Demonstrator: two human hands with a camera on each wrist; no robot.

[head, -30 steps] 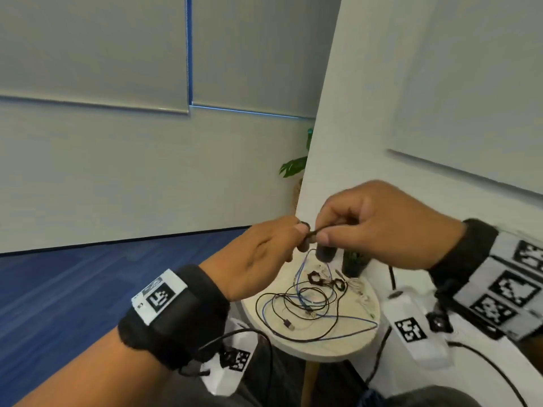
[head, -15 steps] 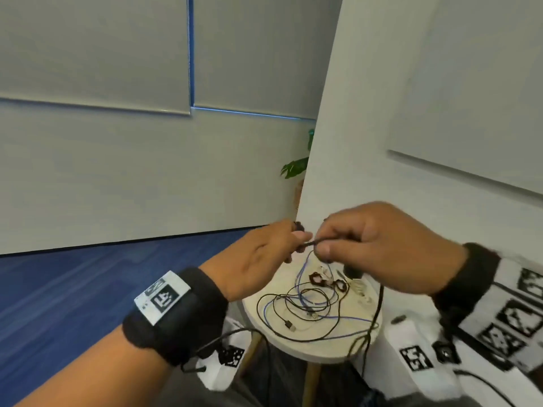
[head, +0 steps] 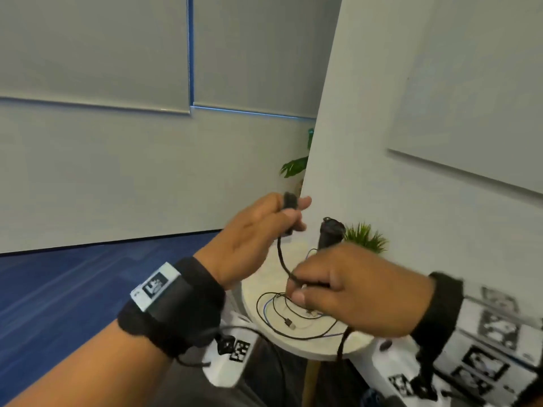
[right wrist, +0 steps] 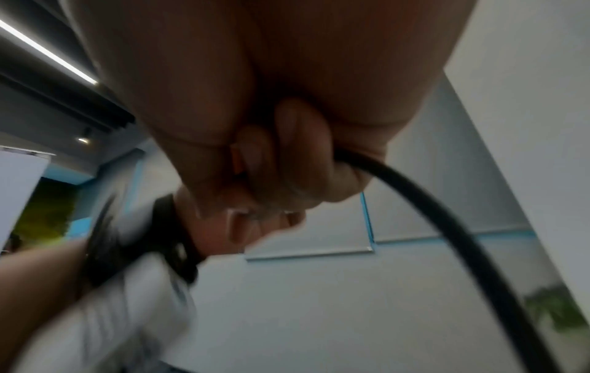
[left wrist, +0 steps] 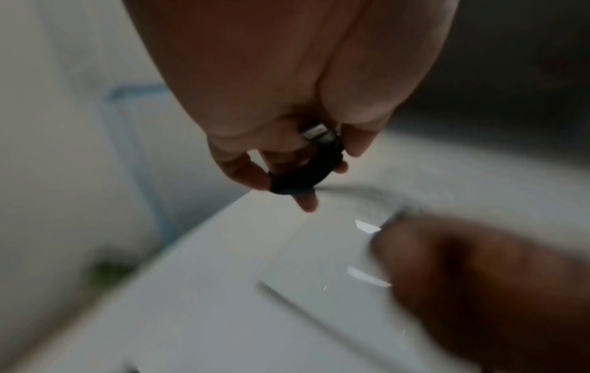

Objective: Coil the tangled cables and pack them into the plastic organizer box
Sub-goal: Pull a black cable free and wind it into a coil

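Note:
A thick black cable (head: 281, 254) runs between my two hands above a small round table (head: 296, 346). My left hand (head: 289, 212) is raised and pinches the cable's plug end, with a first loop (left wrist: 306, 174) lying over its fingers (left wrist: 242, 171). My right hand (head: 296, 287) is lower, just over the table, fingers (right wrist: 287, 161) curled round the cable (right wrist: 447, 222), whose tail hangs off the table's front edge. Thin black and blue cables (head: 293, 315) lie tangled on the tabletop. No organizer box is in view.
A dark cylindrical object (head: 330, 233) and a small green plant (head: 365, 237) stand at the back of the table, against a white wall (head: 382, 142). Blue carpet (head: 73, 289) spreads to the left. White tagged devices (head: 235, 352) lie beside the table's base.
My hands were pinching the cable close together; now the left has lifted with the plug end and the right has dropped toward the table, drawing out a length of cable between them.

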